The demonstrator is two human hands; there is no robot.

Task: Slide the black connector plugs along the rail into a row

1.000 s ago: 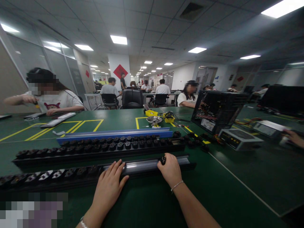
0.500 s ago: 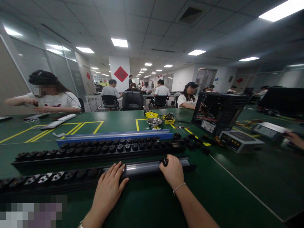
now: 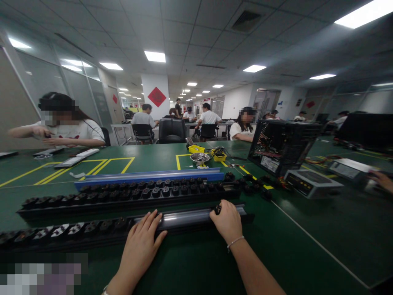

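A long black rail (image 3: 188,220) with a shiny channel lies across the table in front of me. Its left part carries a row of black socket modules (image 3: 91,227), some with silvery tops. My left hand (image 3: 140,243) rests flat on the rail with fingers stretched, just right of that row. Near the rail's right end, my right hand (image 3: 229,220) grips a small black socket module (image 3: 217,209) at the channel; its fingers partly cover the module. Behind lies a second black rail (image 3: 129,199) filled with similar modules.
Beyond the rails lies a blue rail (image 3: 153,176). Loose black modules (image 3: 256,184) are scattered to its right. Farther back are a metal bowl (image 3: 199,157), yellow bins (image 3: 196,149), an open computer case (image 3: 282,143) and a power supply (image 3: 313,183). A co-worker's hand (image 3: 380,179) shows at right.
My right hand has shifted slightly to the right along the rail with the socket module. My left hand stays in place on the rail.
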